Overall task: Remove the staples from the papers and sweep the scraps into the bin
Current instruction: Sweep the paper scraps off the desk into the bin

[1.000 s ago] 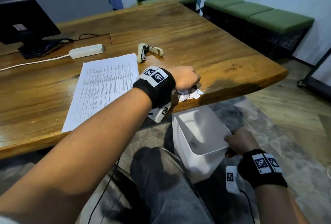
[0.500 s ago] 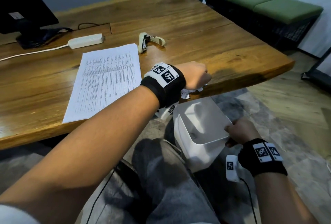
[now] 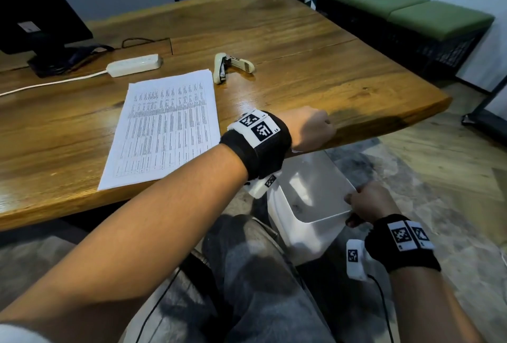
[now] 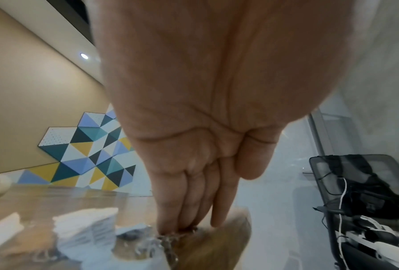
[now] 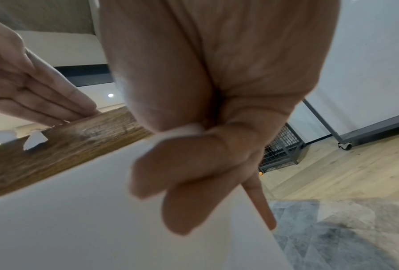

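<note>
Right at the table's [image 3: 301, 49] near edge, a paper scrap [image 5: 35, 140] tips over the lip above the white bin [image 3: 307, 222]. Straight fingers [image 4: 189, 201] of the left hand [image 3: 310, 128] press the edge; the right hand [image 3: 369, 202] pinches the bin's rim. Farther back, the papers [image 3: 167, 125] lie with their long axis running away, beside a staple remover [image 3: 231, 66].
</note>
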A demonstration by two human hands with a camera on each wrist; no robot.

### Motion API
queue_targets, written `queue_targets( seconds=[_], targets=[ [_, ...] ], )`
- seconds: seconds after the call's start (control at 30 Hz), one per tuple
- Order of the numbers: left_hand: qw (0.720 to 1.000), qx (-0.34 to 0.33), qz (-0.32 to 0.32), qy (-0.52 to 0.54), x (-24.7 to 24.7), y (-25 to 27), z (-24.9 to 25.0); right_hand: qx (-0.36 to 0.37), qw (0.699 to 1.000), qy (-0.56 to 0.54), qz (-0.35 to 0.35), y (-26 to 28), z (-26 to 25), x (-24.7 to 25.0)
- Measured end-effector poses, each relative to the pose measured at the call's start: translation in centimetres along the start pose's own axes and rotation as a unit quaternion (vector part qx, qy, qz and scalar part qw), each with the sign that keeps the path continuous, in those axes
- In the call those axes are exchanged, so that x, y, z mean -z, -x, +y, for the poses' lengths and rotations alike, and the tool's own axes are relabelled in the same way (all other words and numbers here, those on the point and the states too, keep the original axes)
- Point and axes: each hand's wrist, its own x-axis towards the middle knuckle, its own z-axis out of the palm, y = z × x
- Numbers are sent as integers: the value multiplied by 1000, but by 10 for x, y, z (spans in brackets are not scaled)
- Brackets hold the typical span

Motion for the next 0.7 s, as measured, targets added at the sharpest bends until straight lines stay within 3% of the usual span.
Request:
queue_targets(
  seconds=[0.17, 0.3, 0.43, 0.5, 0.57, 0.63, 0.7],
  targets=[
    [999, -16, -5, 51, 6, 12, -1, 0, 1000, 7, 1, 0, 0, -2],
    [993, -19, 18, -116, 43, 14, -38, 9, 1000, 10, -3, 1, -1, -1],
    [944, 41, 2, -327, 57, 3, -83, 4, 1000, 7, -4, 1, 1, 0],
    [939, 40, -67, -335, 54, 6, -80, 5, 1000, 7, -6, 2, 1, 0],
    [953, 35, -109, -280, 46, 15, -69, 11, 1000, 7, -8, 4, 0, -1],
    [971, 35, -108, -208, 38, 13, -61, 12, 1000, 9, -6, 5, 1, 0],
    [971, 3, -101, -216, 35, 13, -51, 18, 1000, 5, -2, 5, 1, -1]
  ],
)
